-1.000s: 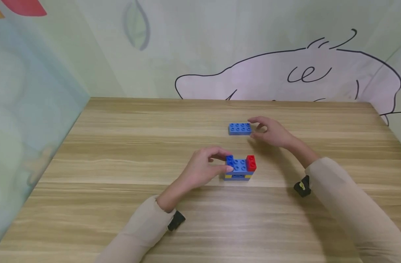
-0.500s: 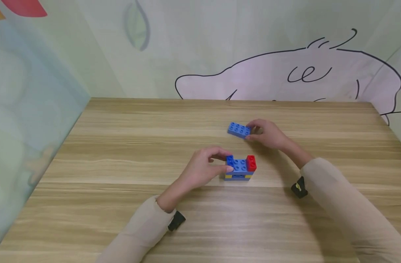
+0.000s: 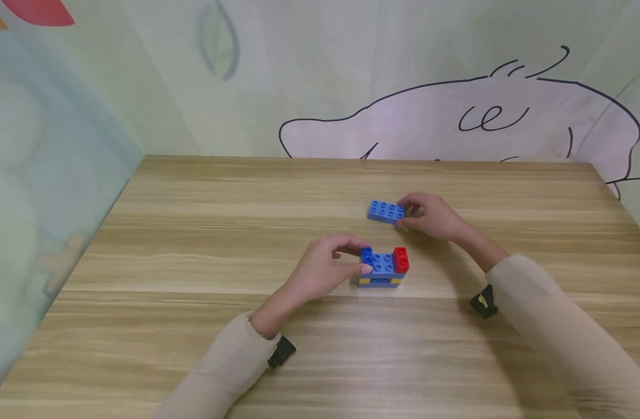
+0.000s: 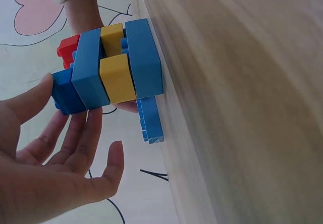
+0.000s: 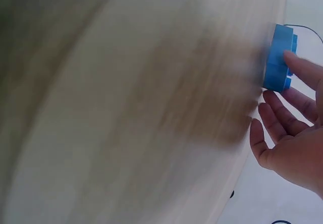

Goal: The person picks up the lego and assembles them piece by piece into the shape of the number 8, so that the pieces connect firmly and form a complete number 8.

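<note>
A stack of toy building bricks [image 3: 381, 270] stands on the wooden table. Two long blue bricks sandwich yellow bricks [image 4: 118, 77], and a red brick [image 3: 401, 260] tops its right end. My left hand [image 3: 320, 269] pinches the small dark blue brick [image 4: 68, 92] on the left end between thumb and fingers. Farther back lies a loose blue brick [image 3: 385, 212] with two rows of studs, turned slightly askew. Thumb and fingertips of my right hand [image 3: 434, 218] pinch its right end; the remaining fingers spread below it in the right wrist view.
The wood-grain table [image 3: 220, 233] runs back to a wall [image 3: 320, 64] printed with a cartoon drawing. Another printed panel [image 3: 47, 151] borders the table's left side. Dark wrist devices [image 3: 281, 351] show at both beige sleeves.
My right hand has closed on the loose blue brick, which turned askew and shifted slightly toward me. My left hand and the stack have stayed in place.
</note>
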The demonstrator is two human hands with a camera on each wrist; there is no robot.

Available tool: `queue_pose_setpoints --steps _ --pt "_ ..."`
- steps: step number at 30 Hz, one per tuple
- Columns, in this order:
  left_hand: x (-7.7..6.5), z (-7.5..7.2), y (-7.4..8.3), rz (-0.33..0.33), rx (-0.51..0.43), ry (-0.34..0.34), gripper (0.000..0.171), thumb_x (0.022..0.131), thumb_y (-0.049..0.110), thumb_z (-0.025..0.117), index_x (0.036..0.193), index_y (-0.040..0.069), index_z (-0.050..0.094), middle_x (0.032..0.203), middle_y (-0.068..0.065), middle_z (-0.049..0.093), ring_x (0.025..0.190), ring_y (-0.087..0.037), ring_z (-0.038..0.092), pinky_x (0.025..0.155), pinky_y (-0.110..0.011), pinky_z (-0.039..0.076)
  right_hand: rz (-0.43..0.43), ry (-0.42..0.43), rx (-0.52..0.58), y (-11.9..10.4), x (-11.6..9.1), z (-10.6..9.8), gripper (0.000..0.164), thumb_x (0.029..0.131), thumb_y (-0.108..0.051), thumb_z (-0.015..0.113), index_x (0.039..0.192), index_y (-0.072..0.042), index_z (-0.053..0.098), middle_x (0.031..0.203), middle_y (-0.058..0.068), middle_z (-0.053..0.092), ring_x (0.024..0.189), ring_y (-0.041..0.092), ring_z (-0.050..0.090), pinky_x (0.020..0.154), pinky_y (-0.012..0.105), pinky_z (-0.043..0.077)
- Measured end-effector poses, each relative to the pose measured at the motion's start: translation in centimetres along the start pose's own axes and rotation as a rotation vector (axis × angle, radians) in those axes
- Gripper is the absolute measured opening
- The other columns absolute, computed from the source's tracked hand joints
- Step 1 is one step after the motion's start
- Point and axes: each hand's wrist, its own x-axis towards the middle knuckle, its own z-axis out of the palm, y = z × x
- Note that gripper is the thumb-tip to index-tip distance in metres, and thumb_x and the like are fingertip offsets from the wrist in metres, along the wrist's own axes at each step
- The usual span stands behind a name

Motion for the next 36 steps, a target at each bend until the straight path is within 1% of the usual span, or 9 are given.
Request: queue_pose_setpoints --steps 7,13,17,20,22,25,29,32,36 --pt "0.0 0.0 0.1 -0.004 0.003 -0.002 0.035 0.081 0.02 0.07 0.114 0.012 0.063 0.107 0.003 0.063 0.102 -0.013 0.056 0.09 -0.039 0.041 -0.028 0.028 -0.003 0.3 -0.3 0.0 0.037 0.084 -0.013 0.066 0.116 0.003 0.056 0.108 0.017 0.057 0.096 0.029 0.05 0.081 0.041 0.044" --pt "0.1 0.0 0.1 0.001 0.009 -0.003 0.035 0.081 0.02 0.07 0.114 0.011 0.063 0.106 0.003 0.064 0.102 -0.013 0.056 0.09 -0.039 0.042 -0.065 0.028 0.022 0.0 -1.5 -1.4 0.037 0.084 -0.017 0.067 0.116 0.001 0.058 0.107 0.015 0.059 0.097 0.027 0.051 0.082 0.042 0.045" --pt "0.1 0.0 0.1 0.004 0.01 -0.001 0.035 0.08 0.02 0.071 0.113 0.011 0.063 0.106 0.003 0.064 0.101 -0.013 0.056 0.089 -0.039 0.042 -0.088 0.014 0.046 -0.9 -2.7 -2.5 0.038 0.084 -0.021 0.067 0.116 -0.002 0.059 0.106 0.011 0.06 0.096 0.024 0.051 0.084 0.041 0.045" --pt "0.1 -0.1 0.0 0.01 0.006 0.001 0.034 0.08 0.02 0.071 0.113 0.011 0.063 0.106 0.003 0.064 0.101 -0.014 0.056 0.089 -0.039 0.042 -0.143 0.0 0.079 -2.0 -3.7 -3.0 0.036 0.084 -0.018 0.067 0.114 -0.002 0.06 0.105 0.01 0.061 0.095 0.022 0.053 0.083 0.039 0.046" --pt "0.0 -0.1 0.1 0.012 0.0 0.003 0.034 0.08 0.019 0.071 0.113 0.011 0.063 0.106 0.002 0.064 0.101 -0.014 0.056 0.089 -0.04 0.042 -0.186 -0.012 0.099 -2.7 -4.5 -3.1 0.033 0.084 -0.017 0.067 0.113 -0.002 0.061 0.103 0.008 0.061 0.093 0.021 0.054 0.08 0.035 0.048" --pt "0.0 -0.1 0.1 0.011 -0.002 0.008 0.034 0.08 0.019 0.071 0.112 0.011 0.063 0.106 0.001 0.064 0.101 -0.015 0.057 0.089 -0.04 0.043 -0.252 -0.035 0.139 -3.7 -5.6 -3.1 0.03 0.083 -0.013 0.068 0.111 -0.003 0.062 0.104 0.006 0.061 0.092 0.02 0.056 0.077 0.03 0.05" --pt "0.0 -0.1 0.1 0.008 0.01 0.015 0.033 0.08 0.018 0.071 0.111 0.009 0.063 0.107 -0.001 0.064 0.101 -0.016 0.057 0.089 -0.04 0.043 -0.325 -0.053 0.16 -4.4 -6.8 -2.4 0.029 0.082 -0.009 0.068 0.11 -0.004 0.063 0.105 0.003 0.062 0.091 0.017 0.056 0.077 0.031 0.05" --pt "0.0 -0.1 0.1 0.016 0.019 0.018 0.033 0.08 0.018 0.072 0.11 0.008 0.063 0.106 -0.002 0.065 0.1 -0.016 0.058 0.088 -0.04 0.044 -0.351 -0.055 0.164 -4.7 -7.4 -1.9 0.028 0.082 -0.009 0.068 0.109 -0.006 0.063 0.105 0.0 0.062 0.089 0.016 0.056 0.078 0.033 0.05" --pt "0.0 0.0 0.0 0.029 0.022 0.022 0.034 0.079 0.016 0.072 0.11 0.008 0.063 0.105 -0.002 0.065 0.099 -0.016 0.058 0.087 -0.039 0.044 -0.38 -0.041 0.166 -4.7 -8.0 -1.3 0.028 0.081 -0.007 0.069 0.108 -0.006 0.063 0.104 -0.001 0.061 0.088 0.015 0.055 0.077 0.033 0.049"
